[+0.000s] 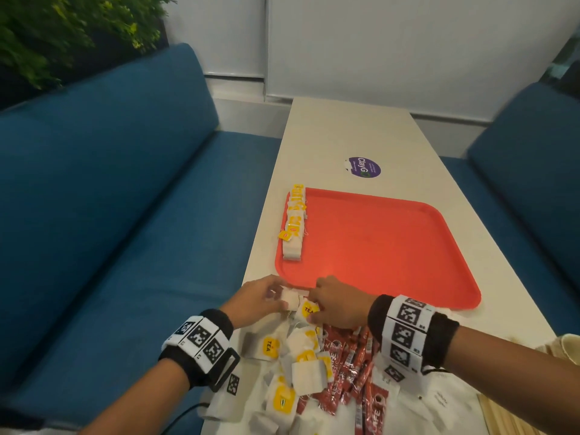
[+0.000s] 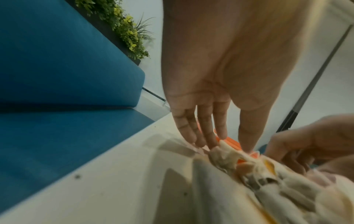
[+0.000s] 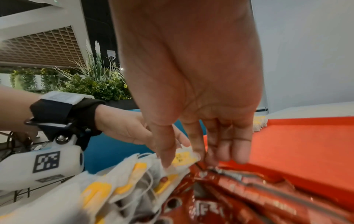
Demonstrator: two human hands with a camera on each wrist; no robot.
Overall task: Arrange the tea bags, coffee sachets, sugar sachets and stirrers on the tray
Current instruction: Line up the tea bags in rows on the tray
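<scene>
An orange-red tray (image 1: pixel 392 246) lies on the white table (image 1: pixel 345 136). A row of tea bags (image 1: pixel 295 224) stands along the tray's left edge. At its near left corner both hands meet over a small bunch of tea bags (image 1: pixel 291 299). My left hand (image 1: pixel 276 296) holds the bunch (image 2: pixel 226 153) between thumb and fingers. My right hand (image 1: pixel 314 304) pinches a yellow-tagged tea bag (image 3: pixel 182 156) with thumb and forefinger. Below the hands lie a loose heap of tea bags (image 1: pixel 292 365), red coffee sachets (image 1: pixel 354 365), white sugar sachets (image 1: pixel 439 400) and wooden stirrers (image 1: pixel 502 416).
Blue sofas flank the table on the left (image 1: pixel 110 199) and right (image 1: pixel 533 152). A purple sticker (image 1: pixel 364 167) sits on the table beyond the tray. A pale cup-like thing (image 1: pixel 569 343) shows at the right edge. Most of the tray floor is bare.
</scene>
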